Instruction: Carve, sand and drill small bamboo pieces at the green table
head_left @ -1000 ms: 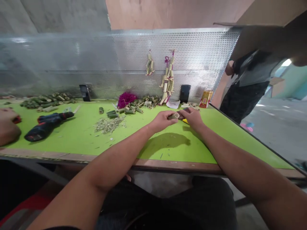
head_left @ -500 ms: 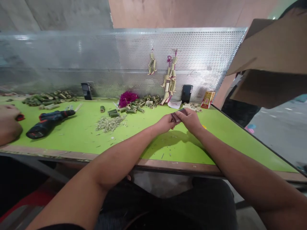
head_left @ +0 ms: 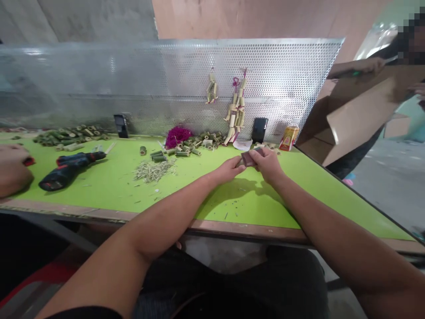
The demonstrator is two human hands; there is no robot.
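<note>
My right hand [head_left: 268, 164] is closed on a folded piece of dark brown sandpaper [head_left: 248, 158], its thumb on top. My left hand [head_left: 229, 170] meets it from the left, fingers closed around a short bamboo piece that is mostly hidden by the fingers and the sandpaper. Both hands are held just above the green tabletop [head_left: 212, 204]. Beyond them lie several pale bamboo pieces [head_left: 272, 146] and a white paper scrap [head_left: 242, 145].
Back left are green bamboo pieces [head_left: 71, 135], purple string [head_left: 178, 136] and shavings [head_left: 154, 170]. A cordless drill [head_left: 68, 170] lies near another person's hand [head_left: 15, 170]. Phones [head_left: 260, 130] and a bottle [head_left: 288, 136] stand behind. Bamboo figures [head_left: 235, 108] hang on perforated metal. A person holds a cardboard box [head_left: 361, 115] at right.
My right hand and the sandpaper have shifted slightly right, and more of the sandpaper's face shows. At the right, the person's cardboard box has swung lower and tilted, its flaps now open toward the table.
</note>
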